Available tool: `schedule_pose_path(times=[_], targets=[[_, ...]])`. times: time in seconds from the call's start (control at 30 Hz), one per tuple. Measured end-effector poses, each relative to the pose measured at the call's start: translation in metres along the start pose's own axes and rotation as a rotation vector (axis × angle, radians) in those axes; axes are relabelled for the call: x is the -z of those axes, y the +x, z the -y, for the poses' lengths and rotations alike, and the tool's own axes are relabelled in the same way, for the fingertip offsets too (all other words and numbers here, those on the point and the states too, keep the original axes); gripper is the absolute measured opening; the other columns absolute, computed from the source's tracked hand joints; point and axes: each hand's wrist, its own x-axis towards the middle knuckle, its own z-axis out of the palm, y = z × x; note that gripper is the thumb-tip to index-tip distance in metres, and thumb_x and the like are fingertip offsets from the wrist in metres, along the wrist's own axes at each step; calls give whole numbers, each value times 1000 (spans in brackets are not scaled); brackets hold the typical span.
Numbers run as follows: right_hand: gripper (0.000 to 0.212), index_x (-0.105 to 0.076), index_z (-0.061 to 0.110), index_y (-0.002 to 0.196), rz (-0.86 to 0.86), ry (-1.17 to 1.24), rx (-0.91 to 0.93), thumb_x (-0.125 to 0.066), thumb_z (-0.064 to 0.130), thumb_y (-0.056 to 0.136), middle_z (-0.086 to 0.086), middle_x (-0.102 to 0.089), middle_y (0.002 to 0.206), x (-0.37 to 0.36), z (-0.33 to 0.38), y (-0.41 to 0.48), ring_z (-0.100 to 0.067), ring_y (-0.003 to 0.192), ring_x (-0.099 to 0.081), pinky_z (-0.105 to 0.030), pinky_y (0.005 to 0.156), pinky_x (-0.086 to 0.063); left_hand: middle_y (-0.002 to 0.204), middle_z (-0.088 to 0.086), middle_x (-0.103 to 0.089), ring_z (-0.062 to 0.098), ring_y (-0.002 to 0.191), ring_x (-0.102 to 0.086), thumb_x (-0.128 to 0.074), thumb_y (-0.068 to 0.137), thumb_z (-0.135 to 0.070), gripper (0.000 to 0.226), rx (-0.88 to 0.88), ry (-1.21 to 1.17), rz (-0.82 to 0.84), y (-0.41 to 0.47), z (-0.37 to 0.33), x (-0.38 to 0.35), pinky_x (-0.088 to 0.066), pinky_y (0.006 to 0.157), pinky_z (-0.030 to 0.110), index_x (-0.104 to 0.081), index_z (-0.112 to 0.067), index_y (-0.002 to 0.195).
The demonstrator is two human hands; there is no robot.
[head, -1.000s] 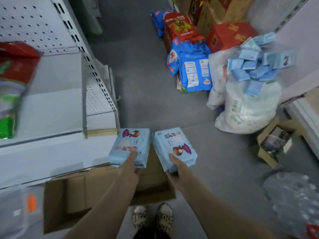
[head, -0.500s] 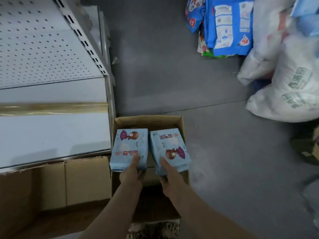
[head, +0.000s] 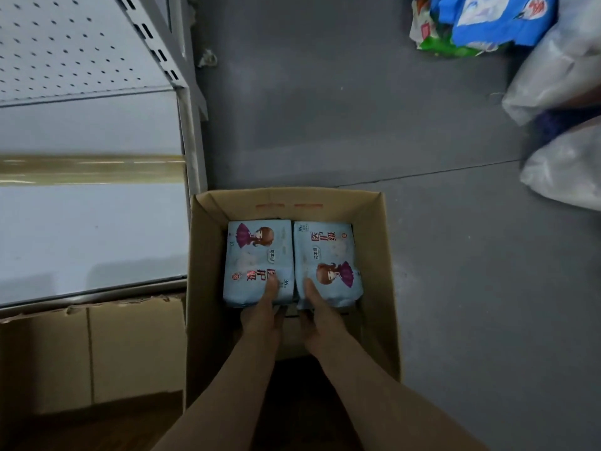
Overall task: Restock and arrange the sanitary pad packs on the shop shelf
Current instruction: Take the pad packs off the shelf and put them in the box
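The left hand (head: 260, 315) has its grip closed on the near edge of the left sanitary pad pack (head: 258, 260), thumb on top; the right hand (head: 320, 320) clamps the right sanitary pad pack (head: 327, 262) likewise; the 2 glossy pale-blue soft packs sit side by side, touching, inside the open corrugated cardboard box (head: 377, 255) beside the white metal shelf (head: 91, 229).

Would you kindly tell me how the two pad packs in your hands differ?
The left pack has its cartoon girl at the far end; the right pack has her at the near end, so their prints run opposite ways. The left hand grips one, the right hand the other. Both are pale blue, similar in size, side by side inside the cardboard box.
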Motion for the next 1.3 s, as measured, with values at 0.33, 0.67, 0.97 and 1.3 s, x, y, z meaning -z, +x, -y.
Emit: schedule_pose_path(times=[0.33,0.67,0.97,1.3], targets=[[64,-57,14,136,-102,-74,-36,-81,7,77,-12,-69,126,11,-7,73,-27,117,-64,-46,106,-49,130,13,-64,27,116,-62,-71,87,-12,39,102,-4,-24,69,16,14,-50,101,47,-57,-14,124],[80,-46,15,145,-188,-200,-58,-83,32,77,-14,-56,142,4,3,57,-29,134,-50,-43,116,-40,133,10,-61,26,120,-58,-72,90,-16,50,160,116,-130,59,11,3,-47,97,36,-53,-11,135],[30,-63,10,112,-266,-403,-70,-74,28,91,-10,-64,106,-35,65,-62,-23,105,-63,-34,98,-53,102,10,-67,24,91,-65,-80,83,-37,38,140,479,-191,-58,-68,-41,-57,84,40,-63,-9,103],[16,-62,19,92,-115,-959,409,-75,28,90,0,-63,95,-153,169,-258,-19,87,-63,-34,78,-54,116,-1,-63,27,110,-64,-77,84,-37,48,-438,1120,21,-272,-244,-133,-51,79,29,-58,-20,124]])
